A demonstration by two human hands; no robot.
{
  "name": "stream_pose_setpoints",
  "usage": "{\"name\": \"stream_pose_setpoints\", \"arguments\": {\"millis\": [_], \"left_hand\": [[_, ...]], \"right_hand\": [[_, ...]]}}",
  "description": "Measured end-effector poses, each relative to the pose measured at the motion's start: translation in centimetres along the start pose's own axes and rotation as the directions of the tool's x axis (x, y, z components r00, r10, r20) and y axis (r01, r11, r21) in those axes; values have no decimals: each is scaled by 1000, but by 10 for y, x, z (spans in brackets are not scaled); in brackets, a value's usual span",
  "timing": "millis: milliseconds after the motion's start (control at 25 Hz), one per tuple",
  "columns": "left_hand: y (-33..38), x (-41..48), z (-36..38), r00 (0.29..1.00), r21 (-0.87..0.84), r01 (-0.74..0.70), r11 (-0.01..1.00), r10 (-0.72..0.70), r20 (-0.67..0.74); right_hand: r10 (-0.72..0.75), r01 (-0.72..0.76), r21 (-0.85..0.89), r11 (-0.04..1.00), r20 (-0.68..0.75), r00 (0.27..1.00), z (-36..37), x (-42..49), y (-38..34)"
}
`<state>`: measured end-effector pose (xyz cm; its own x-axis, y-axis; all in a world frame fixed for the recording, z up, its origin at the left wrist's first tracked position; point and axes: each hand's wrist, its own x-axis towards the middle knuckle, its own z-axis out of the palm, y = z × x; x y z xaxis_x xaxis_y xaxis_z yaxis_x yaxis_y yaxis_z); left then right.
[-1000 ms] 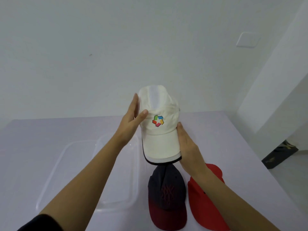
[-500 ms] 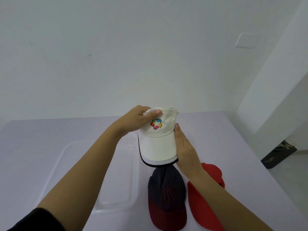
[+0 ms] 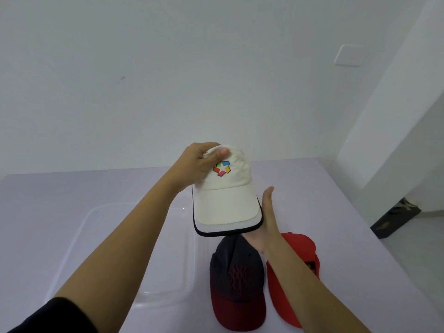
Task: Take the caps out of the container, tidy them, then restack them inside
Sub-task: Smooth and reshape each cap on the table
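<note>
While the left hand point(image 3: 199, 162) pinches the gathered crown of the white cap point(image 3: 224, 195) from above, thumb on the front panel, the right hand point(image 3: 265, 219) lies flat and open against the right edge of its brim; both hold the cap in the air above the worktop point(image 3: 312, 188). To tidy it well, the crown should probably be pressed flat behind the front panel while the open palm steadies the brim, so that the cap nests cleanly. A multicoloured emblem of small blocks marks its front; no lettering is legible. Below lie a dark cap point(image 3: 236, 282), bearing an interlocked monogram too dim to read, and beside it a red cap point(image 3: 298, 255). Left of them stands the clear container point(image 3: 96, 227), holding no caps.
</note>
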<state>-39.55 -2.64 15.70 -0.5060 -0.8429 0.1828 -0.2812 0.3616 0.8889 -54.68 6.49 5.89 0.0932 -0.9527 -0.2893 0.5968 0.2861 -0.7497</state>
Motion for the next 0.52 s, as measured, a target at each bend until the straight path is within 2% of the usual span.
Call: {"name": "stream_pose_setpoints", "arguments": {"millis": [40,80,200,280,360,400,440,520], "left_hand": [[0,1,3,1000,38,-24,999,25,-8],[-2,2,6,998,98,-49,994,52,-25],[-12,5,10,989,314,-83,946,118,-94],[-16,4,11,978,370,-64,927,133,-163],[-19,1,14,954,229,22,973,48,-295],[-21,-2,16,940,77,101,992,-70,-334],[-25,-4,20,925,-92,203,975,-222,-309],[-38,-13,29,882,-352,392,850,-456,-121]], "right_hand": [[26,-33,156,987,51,998,3,-1,0],[38,-61,232,971,100,994,6,-2,1],[-24,-26,268,963,184,983,13,-5,4],[-80,19,286,958,205,975,14,-3,6],[-120,63,277,959,194,974,13,0,7],[-139,89,267,959,174,975,12,2,8],[-159,116,265,957,147,976,10,3,7],[-195,167,259,951,86,977,5,7,4]]}}
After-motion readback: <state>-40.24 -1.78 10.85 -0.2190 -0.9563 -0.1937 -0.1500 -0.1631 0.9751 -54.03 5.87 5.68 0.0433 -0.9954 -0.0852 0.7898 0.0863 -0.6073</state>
